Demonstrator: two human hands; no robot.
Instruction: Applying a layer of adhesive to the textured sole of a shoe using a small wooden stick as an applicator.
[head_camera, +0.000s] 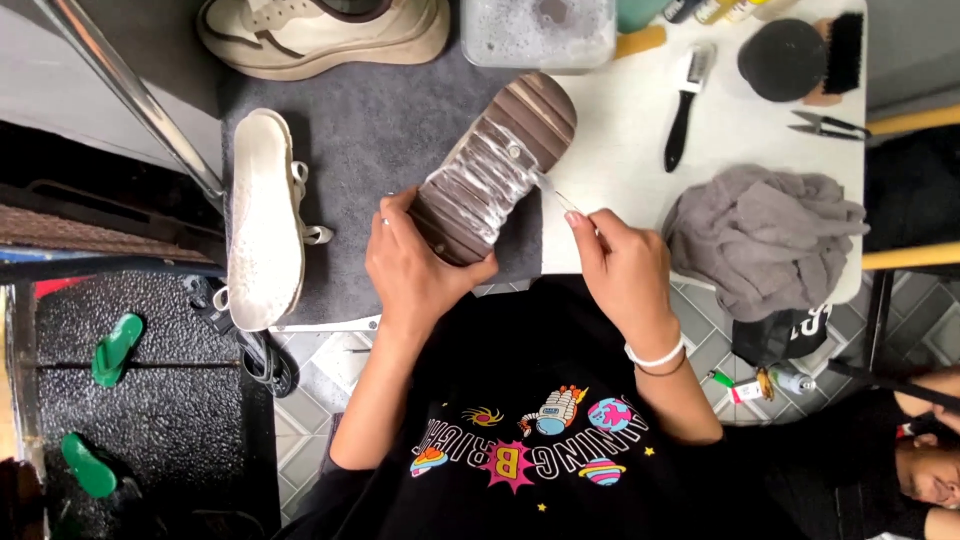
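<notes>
My left hand (415, 265) grips the heel end of a shoe (497, 163) turned sole up, its brown ribbed sole wet and shiny. My right hand (622, 268) pinches a thin pointed metal pick (555, 193), its tip touching the sole near the middle right edge. The shoe lies tilted over a dark grey mat (370, 130) on a white table (630, 150).
A white shoe sole up (262, 225) lies left on the mat; another pale shoe (325, 35) sits at the top. A foamy tub (540, 30), a small brush (686, 100), a round brush (795, 58), scissors (828, 125) and a grey cloth (765, 235) stand right. Another person (925, 450) is at lower right.
</notes>
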